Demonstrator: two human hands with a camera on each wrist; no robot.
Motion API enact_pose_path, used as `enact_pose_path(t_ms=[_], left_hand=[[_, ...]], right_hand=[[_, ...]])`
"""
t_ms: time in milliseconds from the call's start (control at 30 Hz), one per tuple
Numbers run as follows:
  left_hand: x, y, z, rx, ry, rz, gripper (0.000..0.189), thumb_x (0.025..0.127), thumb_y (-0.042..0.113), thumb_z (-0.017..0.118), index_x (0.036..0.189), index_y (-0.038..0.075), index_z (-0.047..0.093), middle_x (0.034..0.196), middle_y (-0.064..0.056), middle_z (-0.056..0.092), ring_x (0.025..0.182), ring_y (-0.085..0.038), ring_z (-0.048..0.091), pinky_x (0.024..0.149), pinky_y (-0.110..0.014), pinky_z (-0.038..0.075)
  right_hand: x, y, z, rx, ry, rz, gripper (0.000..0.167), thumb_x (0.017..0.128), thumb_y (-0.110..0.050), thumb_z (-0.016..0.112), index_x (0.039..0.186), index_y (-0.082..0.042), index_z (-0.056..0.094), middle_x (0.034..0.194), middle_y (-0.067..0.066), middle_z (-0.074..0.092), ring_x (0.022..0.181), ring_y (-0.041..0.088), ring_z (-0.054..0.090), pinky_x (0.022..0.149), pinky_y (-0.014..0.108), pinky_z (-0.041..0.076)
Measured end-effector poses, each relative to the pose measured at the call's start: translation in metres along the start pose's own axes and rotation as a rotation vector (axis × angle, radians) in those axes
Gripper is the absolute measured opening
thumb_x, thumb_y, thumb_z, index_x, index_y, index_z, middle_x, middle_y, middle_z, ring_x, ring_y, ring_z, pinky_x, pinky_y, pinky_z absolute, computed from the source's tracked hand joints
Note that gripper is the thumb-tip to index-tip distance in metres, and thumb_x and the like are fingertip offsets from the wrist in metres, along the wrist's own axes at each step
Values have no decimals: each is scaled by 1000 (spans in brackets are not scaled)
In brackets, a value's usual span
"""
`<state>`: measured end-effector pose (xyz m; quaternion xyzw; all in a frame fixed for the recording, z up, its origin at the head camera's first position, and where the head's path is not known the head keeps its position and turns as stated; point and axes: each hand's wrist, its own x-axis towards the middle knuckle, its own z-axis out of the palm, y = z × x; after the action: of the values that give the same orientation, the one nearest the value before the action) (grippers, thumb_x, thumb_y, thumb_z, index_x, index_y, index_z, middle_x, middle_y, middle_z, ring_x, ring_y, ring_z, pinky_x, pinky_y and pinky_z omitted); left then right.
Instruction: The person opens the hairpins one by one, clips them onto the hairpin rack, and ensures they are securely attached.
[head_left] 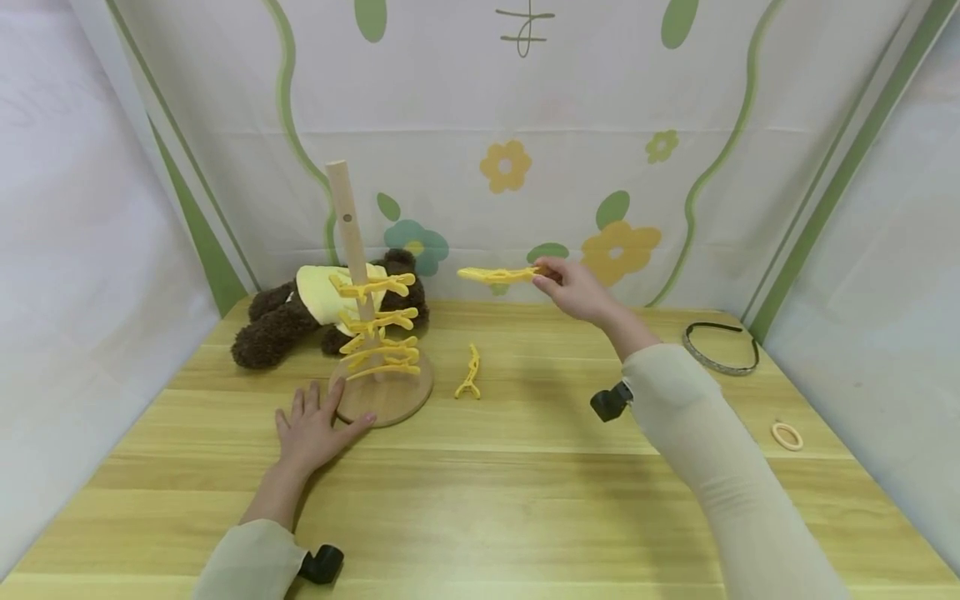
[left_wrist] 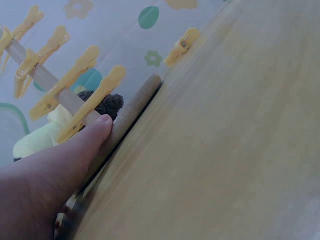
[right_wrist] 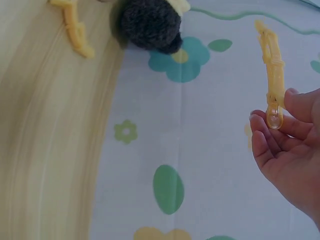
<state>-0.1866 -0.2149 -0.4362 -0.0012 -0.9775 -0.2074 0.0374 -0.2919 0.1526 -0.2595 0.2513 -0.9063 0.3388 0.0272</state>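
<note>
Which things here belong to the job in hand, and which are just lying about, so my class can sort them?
Seems part of the job:
- held yellow clip, in the right hand
- wooden stand, left hand at its base
- clips on its post
- loose clip

Apparently lying about:
- plush toy
- headband
- small ring

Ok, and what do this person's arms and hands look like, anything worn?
The left sleeve and right sleeve are long, pale cream, and stop short of the hands. Small black blocky devices sit at both cuffs: left device, right device. The left hand and right hand are ungloved.
</note>
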Motion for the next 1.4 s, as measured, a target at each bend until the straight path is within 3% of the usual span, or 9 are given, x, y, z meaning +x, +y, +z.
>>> enact_pose_path(t_ms=[167, 533, 767, 967, 1200, 1400], left_hand=[[0, 1, -1, 1, -1, 0, 92, 72, 70, 41, 140, 13, 16, 136, -31, 9, 122, -48, 0, 84, -65, -8], [0, 0, -2, -5, 6, 5, 92, 72, 69, 43, 139, 11, 19, 136, -31, 9, 121, -48, 0, 84, -66, -7], [-1, 0, 0, 1, 7, 7, 92, 72, 69, 42, 139, 11, 19, 135, -31, 10, 121, -48, 1, 84, -66, -7], [1, 2, 1, -14, 6, 14, 91, 72, 69, 43, 139, 12, 18, 136, -31, 9, 121, -48, 0, 84, -66, -7], [1, 2, -1, -7, 24, 24, 90, 73, 68, 43, 139, 11, 19, 135, -32, 10, 121, -49, 2, 84, -66, -6], [0, 2, -2, 0, 17, 18, 91, 73, 68, 43, 139, 11, 18, 135, -32, 10, 121, -49, 1, 84, -66, -6]], right_hand=[[13, -20, 3, -18, 74, -45, 30, 90, -16, 47, 114, 1, 53, 91, 13, 58, 69, 21, 47, 60, 32, 39], [36, -60, 19, 22, 207, -129, 21, 86, -14, 54, 99, 0, 64, 82, 9, 62, 65, 17, 51, 58, 26, 41], [48, -83, 40, 74, 196, -141, 20, 86, -14, 55, 96, 0, 65, 73, 6, 60, 56, 16, 45, 49, 23, 36], [56, -97, 55, 101, 186, -160, 19, 86, -14, 55, 94, 0, 65, 73, 6, 60, 57, 15, 46, 50, 22, 37], [64, -114, 66, 94, 157, -132, 23, 87, -17, 53, 101, -2, 63, 78, 3, 61, 64, 12, 51, 56, 21, 40], [68, -123, 73, 86, 144, -126, 22, 87, -18, 54, 100, -3, 64, 74, 1, 60, 60, 12, 50, 54, 20, 40]])
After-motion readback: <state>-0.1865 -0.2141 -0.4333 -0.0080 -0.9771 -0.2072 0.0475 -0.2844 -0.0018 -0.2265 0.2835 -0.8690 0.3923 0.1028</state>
